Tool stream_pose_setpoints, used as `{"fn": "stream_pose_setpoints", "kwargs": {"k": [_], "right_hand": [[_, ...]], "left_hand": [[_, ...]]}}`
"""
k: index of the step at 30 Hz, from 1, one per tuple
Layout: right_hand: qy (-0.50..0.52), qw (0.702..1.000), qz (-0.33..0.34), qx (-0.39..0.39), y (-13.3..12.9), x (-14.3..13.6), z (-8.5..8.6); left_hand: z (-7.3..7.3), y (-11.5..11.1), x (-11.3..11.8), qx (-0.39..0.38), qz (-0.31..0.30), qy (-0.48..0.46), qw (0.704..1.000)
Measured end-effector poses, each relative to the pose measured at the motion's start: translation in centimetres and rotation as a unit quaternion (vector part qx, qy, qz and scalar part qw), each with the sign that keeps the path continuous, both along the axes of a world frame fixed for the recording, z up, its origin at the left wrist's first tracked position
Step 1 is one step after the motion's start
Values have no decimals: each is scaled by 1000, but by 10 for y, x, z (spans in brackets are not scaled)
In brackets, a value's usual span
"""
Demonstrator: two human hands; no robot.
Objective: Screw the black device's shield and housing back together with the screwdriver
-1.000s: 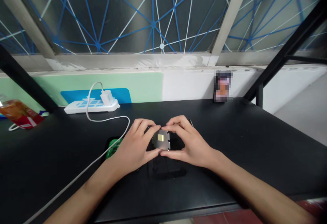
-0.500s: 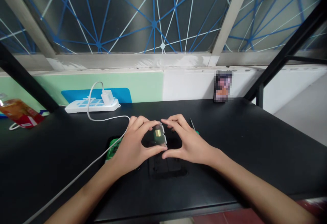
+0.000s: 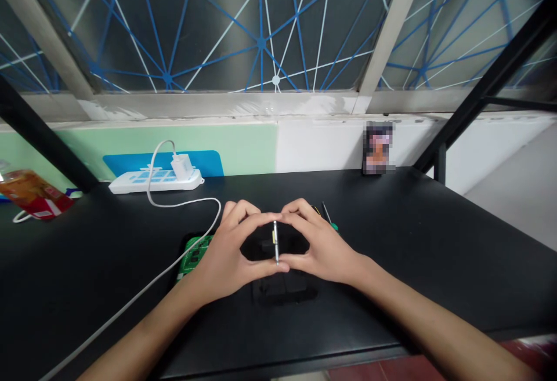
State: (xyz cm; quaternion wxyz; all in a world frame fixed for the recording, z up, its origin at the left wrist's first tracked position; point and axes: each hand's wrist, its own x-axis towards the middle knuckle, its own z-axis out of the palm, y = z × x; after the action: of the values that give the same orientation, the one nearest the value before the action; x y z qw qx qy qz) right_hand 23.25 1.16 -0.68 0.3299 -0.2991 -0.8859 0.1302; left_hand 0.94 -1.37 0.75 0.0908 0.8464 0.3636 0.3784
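A small thin plate (image 3: 276, 245), probably a circuit board, stands edge-on between my hands, with a small gold-coloured part on its left face. My left hand (image 3: 228, 253) pinches it by its top and bottom edges between thumb and fingers. From the other side, my right hand (image 3: 322, 245) closes on the same edges, its fingertips meeting those of my left. Beside my left hand lies a green circuit board (image 3: 191, 259) in a dark frame, partly covered by that hand. A screwdriver (image 3: 326, 213) with a green handle lies partly hidden behind my right hand.
On the black table (image 3: 435, 253), a white power strip (image 3: 126, 182) holds a charger plug (image 3: 181, 166). Its white cable (image 3: 130, 305) runs forward past my left arm. An orange-red packet (image 3: 37, 194) lies far left; a phone-like object (image 3: 378, 148) leans on the wall.
The plate has turned from showing its face to edge-on. My right hand has come left, and its thumb and fingers now touch the plate's edges.
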Motion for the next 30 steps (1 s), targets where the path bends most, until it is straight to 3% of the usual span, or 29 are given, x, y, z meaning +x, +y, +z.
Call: {"fn": "stream_pose_setpoints", "kwargs": {"k": [9, 16, 30], "right_hand": [[-40, 997, -61, -3, 5, 6, 3], [-44, 996, -73, 22, 7, 12, 6], [-22, 999, -44, 9, 8, 11, 3]], "left_hand": [[1, 7, -8, 31, 16, 28, 999], [-2, 15, -15, 68, 43, 109, 991], [-7, 17, -15, 81, 38, 119, 989]]}}
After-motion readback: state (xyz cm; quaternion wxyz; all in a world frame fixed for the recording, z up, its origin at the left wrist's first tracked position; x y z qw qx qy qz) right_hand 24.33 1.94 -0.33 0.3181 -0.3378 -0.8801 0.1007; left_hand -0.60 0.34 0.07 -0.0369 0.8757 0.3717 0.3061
